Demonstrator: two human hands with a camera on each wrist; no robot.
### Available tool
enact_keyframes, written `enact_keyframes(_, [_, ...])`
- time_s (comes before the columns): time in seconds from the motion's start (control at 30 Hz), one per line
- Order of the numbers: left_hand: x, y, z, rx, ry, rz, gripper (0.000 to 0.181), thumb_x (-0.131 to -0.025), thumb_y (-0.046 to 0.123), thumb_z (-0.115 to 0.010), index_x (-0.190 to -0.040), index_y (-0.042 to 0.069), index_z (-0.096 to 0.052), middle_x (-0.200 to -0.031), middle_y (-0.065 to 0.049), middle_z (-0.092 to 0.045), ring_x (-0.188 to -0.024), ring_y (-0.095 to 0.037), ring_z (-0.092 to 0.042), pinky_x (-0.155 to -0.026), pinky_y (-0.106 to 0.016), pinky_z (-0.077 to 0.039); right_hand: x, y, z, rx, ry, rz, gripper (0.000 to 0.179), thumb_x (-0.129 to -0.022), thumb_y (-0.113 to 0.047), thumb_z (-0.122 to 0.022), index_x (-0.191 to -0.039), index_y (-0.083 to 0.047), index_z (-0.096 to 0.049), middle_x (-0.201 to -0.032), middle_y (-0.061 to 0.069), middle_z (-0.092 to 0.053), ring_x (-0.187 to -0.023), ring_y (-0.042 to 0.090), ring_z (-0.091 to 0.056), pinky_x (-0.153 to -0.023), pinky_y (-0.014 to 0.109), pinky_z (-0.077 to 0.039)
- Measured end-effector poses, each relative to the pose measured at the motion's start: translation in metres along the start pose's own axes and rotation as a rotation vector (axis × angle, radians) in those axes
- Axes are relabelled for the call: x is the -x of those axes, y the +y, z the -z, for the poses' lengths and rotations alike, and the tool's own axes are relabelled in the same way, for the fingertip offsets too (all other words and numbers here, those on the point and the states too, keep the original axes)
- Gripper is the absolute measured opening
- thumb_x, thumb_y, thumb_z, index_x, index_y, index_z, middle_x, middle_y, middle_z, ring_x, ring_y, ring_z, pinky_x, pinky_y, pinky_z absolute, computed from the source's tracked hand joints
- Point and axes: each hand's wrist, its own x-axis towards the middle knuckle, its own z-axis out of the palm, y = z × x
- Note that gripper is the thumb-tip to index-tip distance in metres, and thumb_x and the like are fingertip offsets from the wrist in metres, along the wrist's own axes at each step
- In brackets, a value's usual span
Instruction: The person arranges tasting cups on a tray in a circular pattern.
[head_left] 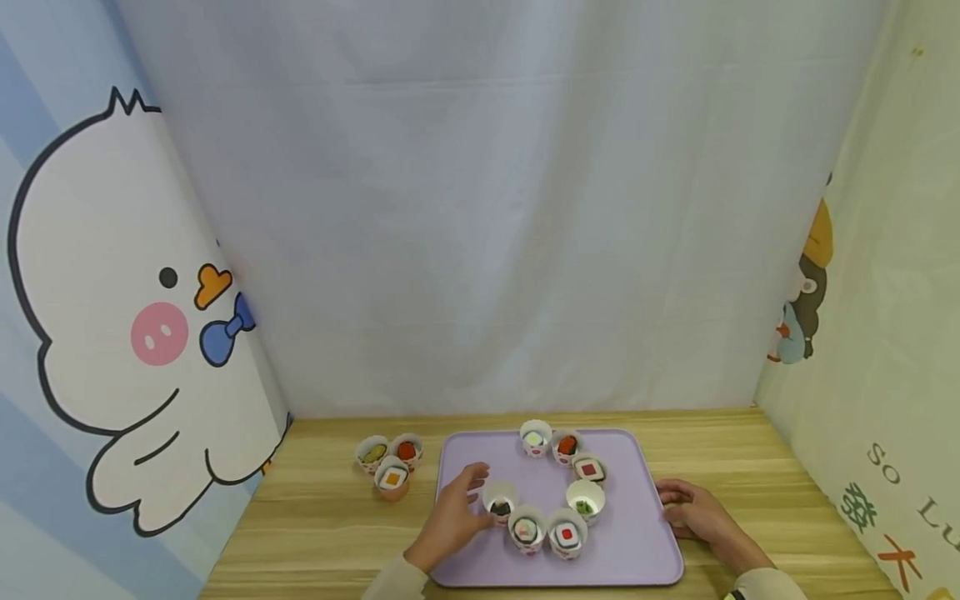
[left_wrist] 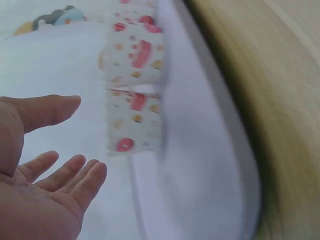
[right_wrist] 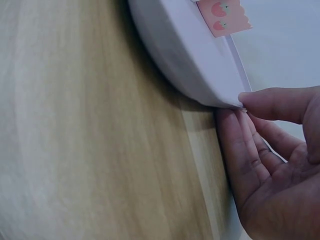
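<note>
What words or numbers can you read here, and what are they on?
"so": right-hand curtain.
"Lu": same curtain, cut off at the picture's edge.
"發": green character, same curtain.
The red character on that curtain is too unclear to read surely.
Any tiny print on the patterned cups is too blurred.
I see no numbers.

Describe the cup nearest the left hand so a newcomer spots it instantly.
Find the lilac tray on the wooden table. The cup is the leftmost on that tray, beside the left hand. Its filling looks dark, while the neighbouring cup holds a pale pinkish piece.
</note>
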Motion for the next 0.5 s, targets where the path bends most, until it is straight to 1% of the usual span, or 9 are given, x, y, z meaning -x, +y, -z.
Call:
enact_keyframes(0.13, [0.004,0.011,0.01,0.102,0.003,-0.002,0.061,-0.081,0.005,-0.076,-0.135,0.001,-0.047,-0.137,-0.026,-0.052,-0.126,-0.042,-0.052,-0.099,-0.045,-0.05,-0.001,0.001,0.0,-0.016,-0.017,0.012,0.06,-0.078,0.006,-0.062,-0.136,0.009,-0.046,-0.103,0.005,-0.06,-0.085,0.015,-0.06,-0.07,0.035,-0.057])
enact_keyframes(0.23, [0.006,0.018,0.019,0.132,0.018,-0.006,0.06,-0.085,0.013,-0.075,-0.137,0.004,-0.047,-0.138,-0.022,-0.053,-0.129,-0.041,-0.051,-0.1,-0.044,-0.05,-0.001,0.001,0.001,-0.015,-0.027,0.023,0.061,-0.078,0.006,-0.062,-0.136,0.01,-0.045,-0.102,0.004,-0.06,-0.085,0.015,-0.06,-0.07,0.035,-0.057])
enact_keyframes(0.37, [0.01,0.026,0.032,0.137,0.072,-0.019,0.058,-0.086,0.016,-0.074,-0.137,0.007,-0.048,-0.138,-0.018,-0.054,-0.129,-0.04,-0.051,-0.101,-0.045,-0.05,-0.001,0.002,0.001,-0.013,-0.031,0.028,0.06,-0.078,0.005,-0.062,-0.136,0.01,-0.045,-0.102,0.004,-0.06,-0.085,0.015,-0.06,-0.07,0.035,-0.057])
enact_keyframes(0.5, [0.013,0.03,0.044,0.173,0.143,-0.017,0.058,-0.085,0.015,-0.075,-0.136,0.007,-0.049,-0.137,-0.019,-0.054,-0.129,-0.042,-0.05,-0.102,-0.048,-0.048,-0.001,0.003,0.002,-0.019,-0.034,0.029,0.061,-0.078,0.006,-0.062,-0.136,0.011,-0.045,-0.101,0.003,-0.06,-0.085,0.015,-0.06,-0.07,0.035,-0.057])
